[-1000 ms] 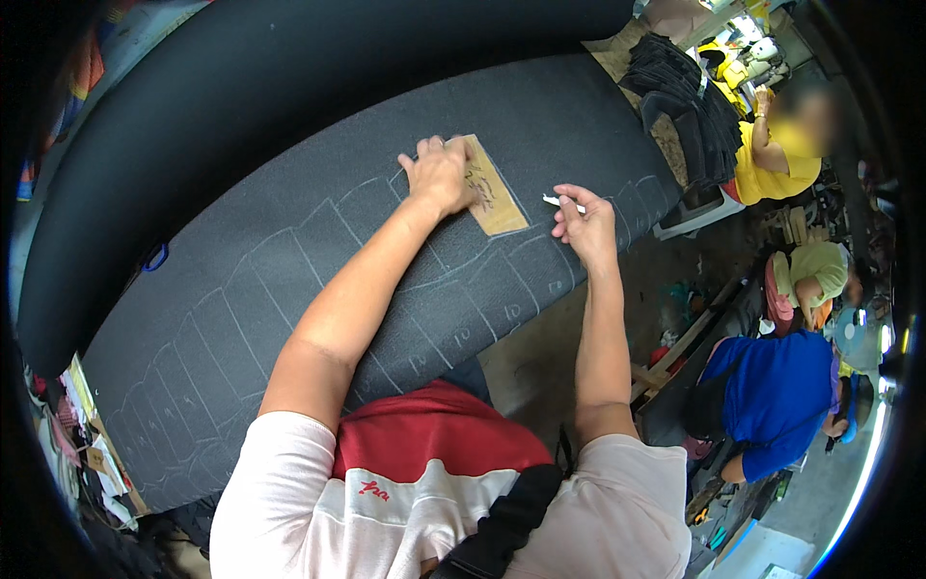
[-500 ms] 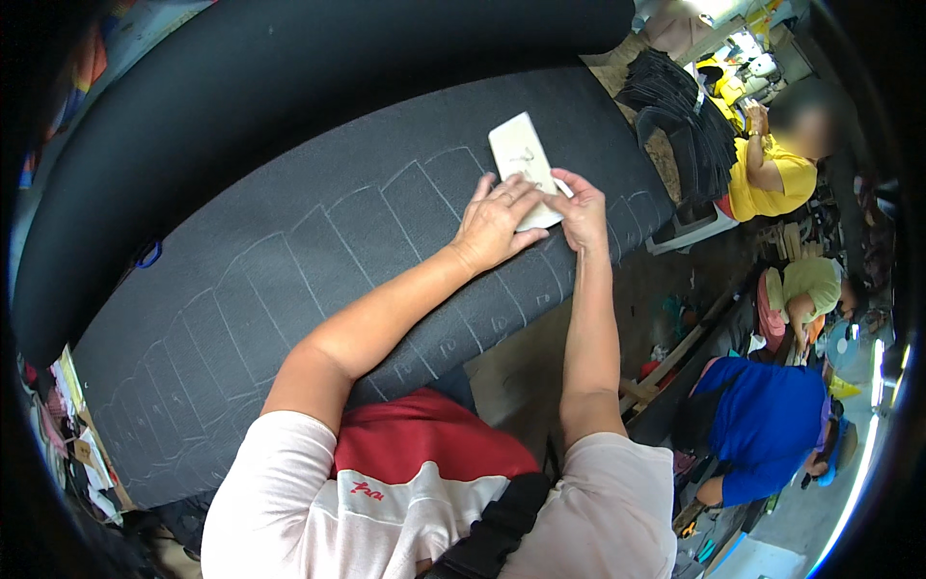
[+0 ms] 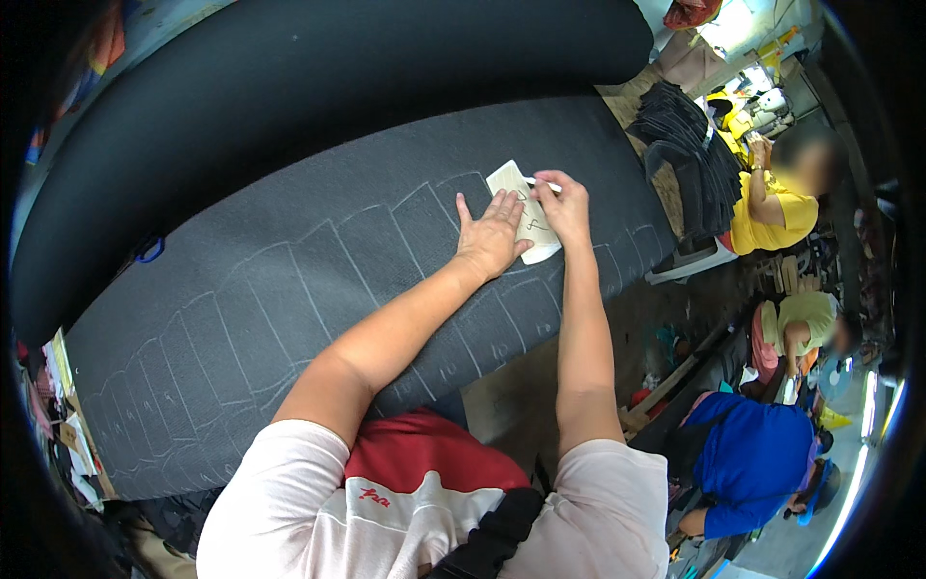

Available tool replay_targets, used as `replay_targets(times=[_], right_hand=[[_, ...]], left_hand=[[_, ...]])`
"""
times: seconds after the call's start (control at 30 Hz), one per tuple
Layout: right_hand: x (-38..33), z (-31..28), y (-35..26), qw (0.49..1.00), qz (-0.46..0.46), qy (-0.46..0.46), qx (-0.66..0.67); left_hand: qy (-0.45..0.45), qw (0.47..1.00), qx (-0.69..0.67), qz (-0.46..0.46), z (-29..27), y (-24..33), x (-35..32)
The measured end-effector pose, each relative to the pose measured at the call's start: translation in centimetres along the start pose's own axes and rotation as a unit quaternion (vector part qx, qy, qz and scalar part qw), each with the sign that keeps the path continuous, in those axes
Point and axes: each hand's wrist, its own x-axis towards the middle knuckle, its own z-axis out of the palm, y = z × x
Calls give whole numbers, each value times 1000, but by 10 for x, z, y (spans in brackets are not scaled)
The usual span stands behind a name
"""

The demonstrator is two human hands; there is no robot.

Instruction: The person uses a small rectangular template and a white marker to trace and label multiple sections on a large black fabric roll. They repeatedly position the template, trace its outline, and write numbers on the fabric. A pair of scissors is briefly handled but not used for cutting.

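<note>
A pale, roughly rectangular pattern template (image 3: 542, 234) with dark handwriting lies flat on dark grey fabric (image 3: 318, 183). My left hand (image 3: 494, 232) presses on the template with its fingers spread. In my right hand (image 3: 567, 207), a white pen-like marker (image 3: 547, 184) is pinched, its tip at the template's upper right edge. White outlines of similar panels run in a row over the fabric to the left, and a few show to the right of the template.
Behind the drawn outlines rests a thick roll of black material (image 3: 318, 77). Stacked black cut pieces (image 3: 675, 145) stand at the far right, near a person in yellow (image 3: 781, 198). Other people, one in blue (image 3: 752, 454), work along the right side.
The template now lies flat just right of the last tall outline, lower in view than before. My left hand has spread over it, and the right hand has brought the marker to its edge.
</note>
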Motion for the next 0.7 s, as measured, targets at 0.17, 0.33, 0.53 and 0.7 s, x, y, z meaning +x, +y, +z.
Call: replay_targets(times=[0.17,0.33,0.53,0.7], right_hand=[[35,34,-9,983,8,-153,-105],[60,38,-20,972,-5,-42,-233],[51,34,-11,969,-45,0,-243],[-14,-16,0,955,-59,-35,-289]], left_hand=[[10,1000,2,-19,-1,4,1],[8,1000,-8,-25,-1,3,0],[26,999,-2,-23,-1,3,-1],[37,999,-7,-22,2,1,0]])
